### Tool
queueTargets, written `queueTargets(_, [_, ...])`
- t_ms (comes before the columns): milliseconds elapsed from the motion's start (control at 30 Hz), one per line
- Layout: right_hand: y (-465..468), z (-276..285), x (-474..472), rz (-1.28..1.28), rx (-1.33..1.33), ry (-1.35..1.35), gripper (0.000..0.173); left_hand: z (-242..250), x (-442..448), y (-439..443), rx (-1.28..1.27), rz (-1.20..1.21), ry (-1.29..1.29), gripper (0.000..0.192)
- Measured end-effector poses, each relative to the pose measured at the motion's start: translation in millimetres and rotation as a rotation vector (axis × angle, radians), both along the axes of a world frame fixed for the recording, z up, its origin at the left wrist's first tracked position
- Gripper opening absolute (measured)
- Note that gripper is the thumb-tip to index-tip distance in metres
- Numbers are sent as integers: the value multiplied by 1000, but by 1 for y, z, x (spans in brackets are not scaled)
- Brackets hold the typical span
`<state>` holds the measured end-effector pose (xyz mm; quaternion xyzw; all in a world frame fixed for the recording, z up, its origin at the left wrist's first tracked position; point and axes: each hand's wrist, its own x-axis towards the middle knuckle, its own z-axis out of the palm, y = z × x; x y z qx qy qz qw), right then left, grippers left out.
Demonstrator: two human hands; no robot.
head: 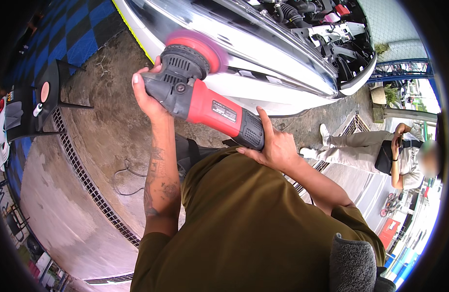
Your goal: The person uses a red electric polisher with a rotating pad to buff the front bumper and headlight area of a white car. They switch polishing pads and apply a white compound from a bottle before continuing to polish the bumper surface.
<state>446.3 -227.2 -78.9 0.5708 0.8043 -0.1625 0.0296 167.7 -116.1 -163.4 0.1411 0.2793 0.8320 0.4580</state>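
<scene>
A red and black car polisher (213,106) spans the space before my chest. My left hand (147,93) wraps around its black head, and my right hand (277,146) holds the black rear end of its body. The red foam pad (213,54) has a blurred pinkish rim. It overlaps the clear headlight lens (253,47) of a white car; pad and lens appear to touch, though the contact face is hidden. Yellow-green tape (131,31) lines a white panel edge beside the lamp.
An uncovered engine bay (319,33) lies beyond the headlight. A black chair (51,96) at left bears a round pad (45,92) and a small bottle (38,109). A person (378,151) stands at right holding a phone. A cable (118,180) and drain grate (84,171) cross the floor.
</scene>
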Motion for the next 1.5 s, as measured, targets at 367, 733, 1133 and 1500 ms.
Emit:
queueTargets(367, [15, 36, -74, -33, -74, -22, 108, 12, -59, 41, -164, -32, -56, 50])
queueTargets(733, [42, 77, -92, -150, -269, 128, 106, 71, -85, 72, -92, -112, 50, 44])
queueTargets(1133, [-14, 31, 57, -264, -377, 765, 106, 142, 60, 28, -42, -135, 641, 37])
queueTargets(1500, [44, 122, -41, -518, -846, 1104, 74, 187, -20, 132, -131, -381, 561, 25])
